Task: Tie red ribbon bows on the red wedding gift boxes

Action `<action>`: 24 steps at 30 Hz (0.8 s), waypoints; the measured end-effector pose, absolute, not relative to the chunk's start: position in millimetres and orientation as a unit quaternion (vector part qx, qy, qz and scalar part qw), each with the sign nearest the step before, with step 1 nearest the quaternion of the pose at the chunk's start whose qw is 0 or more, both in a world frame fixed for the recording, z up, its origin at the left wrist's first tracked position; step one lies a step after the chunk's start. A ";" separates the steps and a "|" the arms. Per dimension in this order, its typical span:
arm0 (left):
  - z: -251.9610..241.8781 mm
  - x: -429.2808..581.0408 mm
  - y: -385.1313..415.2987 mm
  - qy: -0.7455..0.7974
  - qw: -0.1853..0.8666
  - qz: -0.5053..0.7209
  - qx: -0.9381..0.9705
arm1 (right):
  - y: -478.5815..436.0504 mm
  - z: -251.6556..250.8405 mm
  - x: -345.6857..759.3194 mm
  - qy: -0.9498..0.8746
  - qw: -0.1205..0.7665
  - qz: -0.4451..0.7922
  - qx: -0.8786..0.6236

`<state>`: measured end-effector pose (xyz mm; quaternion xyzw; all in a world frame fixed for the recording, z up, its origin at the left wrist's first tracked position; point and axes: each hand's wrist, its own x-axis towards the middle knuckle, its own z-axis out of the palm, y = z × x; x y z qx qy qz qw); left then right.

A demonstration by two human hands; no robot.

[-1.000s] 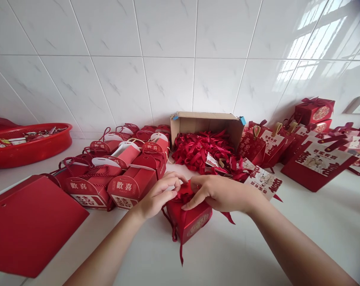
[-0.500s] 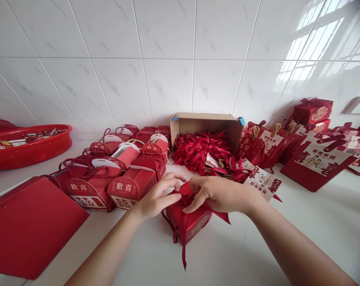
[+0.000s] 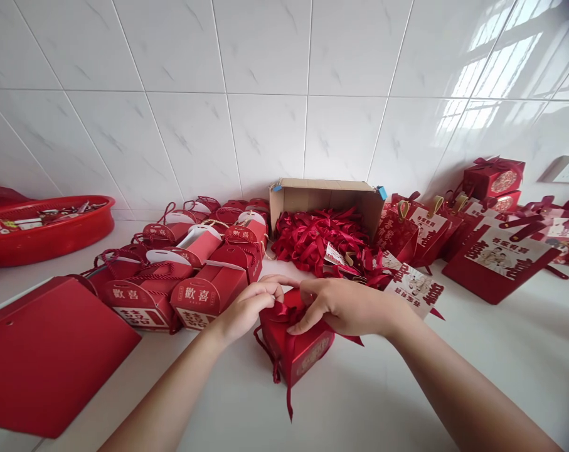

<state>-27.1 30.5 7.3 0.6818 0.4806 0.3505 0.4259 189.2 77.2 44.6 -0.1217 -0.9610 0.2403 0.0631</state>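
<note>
Low in the middle of the head view, a small red gift box (image 3: 312,358) sits on the white counter. A dark red ribbon (image 3: 290,358) lies across its top, one tail hanging down the near side onto the counter. My left hand (image 3: 251,311) is at the box's left top, fingers curled and pinched on a loop of the ribbon. From the right, my right hand (image 3: 338,307) reaches over the lid, its thumb and fingers closed on the ribbon near the bow. Part of the bow is hidden beneath the fingers. A twisted red cord hangs at the box's left side.
Several red gift boxes (image 3: 209,292) with cord handles stand to the left. Behind is a cardboard box (image 3: 326,183) spilling red ribbons (image 3: 312,242). Red gift bags (image 3: 495,263) are at right. A red basin (image 3: 77,229) and a flat red bag (image 3: 53,358) lie left.
My left fingers have curled in and closed on a ribbon loop, which now shows beside them. My right hand and the gift box have hardly moved.
</note>
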 end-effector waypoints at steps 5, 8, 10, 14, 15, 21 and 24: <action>5.5 -30.3 31.1 0.461 0.433 0.347 0.693 | 77.5 43.7 188.3 -0.963 0.060 0.238 -0.112; 5.4 -31.2 29.2 0.435 0.420 0.358 0.712 | 78.0 43.7 187.4 -0.964 0.061 0.234 -0.108; 5.2 -31.1 28.1 0.423 0.415 0.361 0.720 | 78.4 43.3 187.2 -0.965 0.065 0.233 -0.101; 2.9 -29.8 28.6 0.442 0.412 0.366 0.708 | 79.1 41.0 188.1 -0.964 0.075 0.237 -0.094; 2.1 -29.5 29.2 0.451 0.406 0.368 0.704 | 79.2 40.5 188.5 -0.964 0.077 0.237 -0.095; 2.2 -28.5 31.7 0.485 0.384 0.370 0.693 | 77.6 42.7 188.6 -0.963 0.072 0.236 -0.104; 4.1 -27.4 30.9 0.488 0.380 0.357 0.700 | 76.6 46.0 188.2 -0.966 0.064 0.227 -0.102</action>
